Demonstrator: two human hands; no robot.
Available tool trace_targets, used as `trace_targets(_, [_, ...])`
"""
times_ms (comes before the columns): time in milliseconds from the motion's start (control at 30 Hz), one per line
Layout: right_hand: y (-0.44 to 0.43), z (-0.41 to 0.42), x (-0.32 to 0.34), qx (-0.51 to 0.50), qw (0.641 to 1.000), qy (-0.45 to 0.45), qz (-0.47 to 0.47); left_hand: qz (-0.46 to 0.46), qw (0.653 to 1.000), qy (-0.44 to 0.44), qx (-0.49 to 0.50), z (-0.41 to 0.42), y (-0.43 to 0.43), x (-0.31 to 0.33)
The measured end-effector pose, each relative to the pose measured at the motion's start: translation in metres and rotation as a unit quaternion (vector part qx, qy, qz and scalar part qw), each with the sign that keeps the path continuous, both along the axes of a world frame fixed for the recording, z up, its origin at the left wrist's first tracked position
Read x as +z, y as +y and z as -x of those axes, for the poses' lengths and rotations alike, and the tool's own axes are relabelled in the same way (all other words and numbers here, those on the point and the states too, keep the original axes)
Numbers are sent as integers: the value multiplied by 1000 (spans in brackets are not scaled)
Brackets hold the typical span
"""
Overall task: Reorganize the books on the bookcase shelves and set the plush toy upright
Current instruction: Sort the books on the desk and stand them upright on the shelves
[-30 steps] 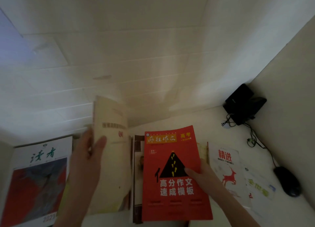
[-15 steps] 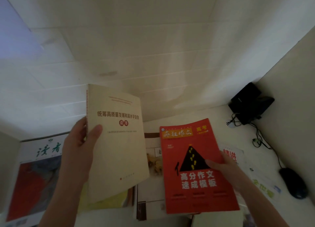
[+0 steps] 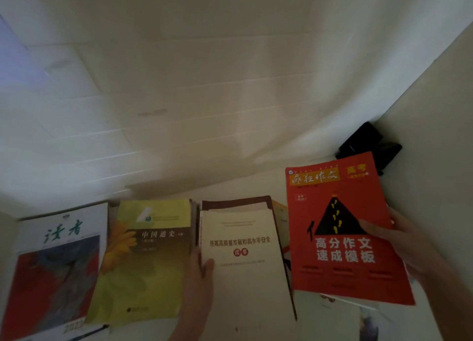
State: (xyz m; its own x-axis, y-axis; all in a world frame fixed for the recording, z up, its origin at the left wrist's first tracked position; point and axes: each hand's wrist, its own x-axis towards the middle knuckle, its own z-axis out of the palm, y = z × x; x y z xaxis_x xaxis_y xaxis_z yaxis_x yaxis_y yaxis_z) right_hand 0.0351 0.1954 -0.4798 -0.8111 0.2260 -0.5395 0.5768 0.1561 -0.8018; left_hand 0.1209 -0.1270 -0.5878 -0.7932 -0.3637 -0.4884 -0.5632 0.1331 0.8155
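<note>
My right hand holds a red book with a black triangle on its cover, lifted at the right. My left hand grips the left edge of a cream book, which lies on a stack with a brown-edged book under it. Beside that lies a yellow-green book with a flower. At the far left is a magazine with a red and grey picture. No plush toy is in view.
A black device sits in the back right corner against the wall. The white shelf surface runs behind the books. Loose papers lie under the red book at the lower right.
My left hand has brought the cream book down and to the right onto the middle stack, which uncovers the yellow-green book. My right hand has carried the red book further right.
</note>
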Motion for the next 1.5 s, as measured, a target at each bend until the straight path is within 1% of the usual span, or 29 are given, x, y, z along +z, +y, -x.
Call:
trace_targets(33, [0, 0, 2, 4, 1000, -3, -3, 31, 999, 14, -1, -2, 6, -5])
trace_targets(100, [-1, -1, 3, 13, 1000, 4, 6, 60, 998, 36, -7, -1, 14, -11])
trace_targets(233, [-1, -7, -4, 27, 1000, -7, 0, 121, 992, 11, -45, 3, 19, -17])
trace_targets(300, [-4, -8, -4, 33, 999, -12, -11, 138, 989, 11, -54, 3, 20, -16])
trace_targets(400, [-9, -10, 2, 34, 999, -16, -15, 154, 985, 43, -61, 1, 25, -13])
trace_targets(467, [-6, -10, -1, 23, 1000, -7, -13, 162, 985, 34, -57, 2, 26, -13])
trace_targets(567, [-6, -9, -3, 34, 999, -10, -9, 206, 975, -4, -80, 7, 23, -15])
trace_targets(633, [-8, -9, -3, 39, 999, -8, -9, 194, 977, -19, -87, 10, 21, -13])
trace_targets(800, [-6, -7, -9, 37, 999, 2, -23, 197, 978, -2, -70, 6, 19, -16])
trace_targets(867, [-5, -6, -10, 40, 999, -1, -33, 177, 982, 41, -49, 4, 24, -13])
trace_targets(933, [-7, -7, -8, 39, 999, -5, -35, 125, 987, 95, -19, 4, 28, -3])
trace_targets(967, [-8, -8, -6, 39, 999, -5, -35, 104, 989, 105, -16, 4, 27, 0])
trace_targets(1033, [-11, -11, 1, 38, 998, -9, -43, 96, 990, 98, -38, 6, 24, 1])
trace_targets(1100, [-6, -13, -3, 30, 999, 0, -36, 68, 992, 81, -65, 9, 18, 0])
trace_targets(1200, [-6, -17, -4, 32, 999, 0, -21, 42, 989, 105, -91, 16, 9, 0])
trace_targets(1333, [-12, -17, -3, 32, 999, 18, -19, 23, 988, 129, -84, 21, 3, 0])
trace_targets(1433, [-16, -14, -3, 30, 999, 31, -21, 22, 988, 118, -95, 16, 2, -1])
trace_targets(1500, [-16, -11, -6, 31, 998, 41, -30, -1, 989, 115, -93, 15, 1, -3])
